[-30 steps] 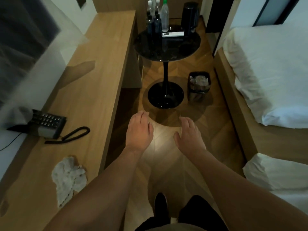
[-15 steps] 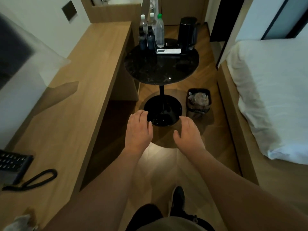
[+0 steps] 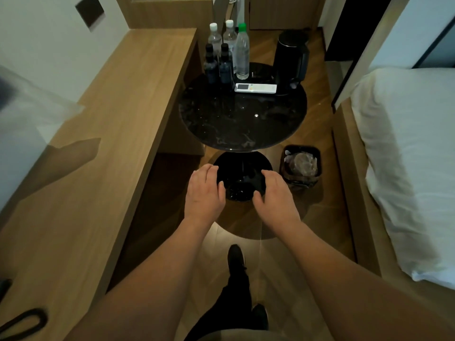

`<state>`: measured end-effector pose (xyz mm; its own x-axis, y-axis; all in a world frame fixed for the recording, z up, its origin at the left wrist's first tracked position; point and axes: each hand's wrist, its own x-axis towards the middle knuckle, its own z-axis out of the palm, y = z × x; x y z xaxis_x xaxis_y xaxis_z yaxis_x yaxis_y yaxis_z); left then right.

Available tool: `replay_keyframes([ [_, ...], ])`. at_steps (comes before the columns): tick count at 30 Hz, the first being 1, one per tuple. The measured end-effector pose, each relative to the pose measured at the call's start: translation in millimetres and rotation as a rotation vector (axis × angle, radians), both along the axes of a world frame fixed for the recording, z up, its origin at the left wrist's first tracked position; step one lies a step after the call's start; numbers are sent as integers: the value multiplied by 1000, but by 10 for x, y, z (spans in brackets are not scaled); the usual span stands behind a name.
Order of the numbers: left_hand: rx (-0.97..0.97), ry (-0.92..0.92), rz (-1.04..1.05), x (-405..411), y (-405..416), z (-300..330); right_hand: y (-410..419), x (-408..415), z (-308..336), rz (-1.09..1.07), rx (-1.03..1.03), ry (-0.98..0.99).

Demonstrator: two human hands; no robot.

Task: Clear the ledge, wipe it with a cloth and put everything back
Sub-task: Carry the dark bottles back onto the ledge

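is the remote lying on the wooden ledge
No, the white remote lies on the round black table, in front of the bottles and beside the black kettle.

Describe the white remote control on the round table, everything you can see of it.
The remote control is a slim white bar, plastic by the look, lying flat and face up near the far edge of the dark round table. A small grey screen sits at its left end. It lies between the bottles and the black kettle.

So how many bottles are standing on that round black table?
5, clustered at the table's far left edge: two dark bottles with black caps in front, two clear white-capped bottles behind, one taller green-capped bottle rightmost. More could hide behind.
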<state>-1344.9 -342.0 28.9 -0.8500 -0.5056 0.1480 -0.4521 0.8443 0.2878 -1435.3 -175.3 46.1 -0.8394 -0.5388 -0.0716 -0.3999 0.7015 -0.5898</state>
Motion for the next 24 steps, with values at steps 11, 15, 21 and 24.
replay_keyframes([
  [11, 71, 5, 25, -1335, -959, -38, -1056, -1306, 15, -14, 51, -17],
  [15, 87, 10, 34, -1745, -1124, -17, -1248, -1676, -3, -27, 63, -59],
  [21, 68, 7, 55, -2426, -1458, -127, -1507, -2488, -90, 10, 19, -94],
  [24, 73, 35, 94, -2735, -1568, -114, -1626, -2929, -61, 38, -16, -116],
])
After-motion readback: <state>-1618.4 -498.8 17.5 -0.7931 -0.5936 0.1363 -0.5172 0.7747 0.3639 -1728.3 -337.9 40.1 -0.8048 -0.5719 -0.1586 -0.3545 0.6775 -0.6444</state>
